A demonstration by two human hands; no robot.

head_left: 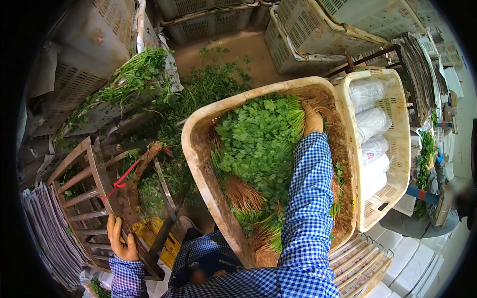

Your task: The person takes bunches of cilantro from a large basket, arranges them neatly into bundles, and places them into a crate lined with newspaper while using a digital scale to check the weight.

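Note:
A large dirty-white plastic crate [211, 211] in front of me holds bunches of leafy green cilantro [256, 134] with brown roots. My right hand [313, 119], in an orange-tan glove, reaches to the crate's far right side. Its fingers close round the stem and root end of a cilantro bunch [294, 113]; the fingertips are partly hidden by roots. Another bunch's roots [242, 193] lie toward the crate's near left. At the lower left, my left hand [121, 241], also gloved, rests against a metal rack [94, 174] with fingers stretched and holding nothing.
Beside the crate, a second pale crate [392, 198] holds clear-wrapped white rolls [372, 124]. Loose greens [208, 82] litter the floor. Stacked crates [308, 30] line the back. Paper stacks [52, 238] stand left. A red tie [118, 184] hangs on the rack. Another person [422, 218] is at right.

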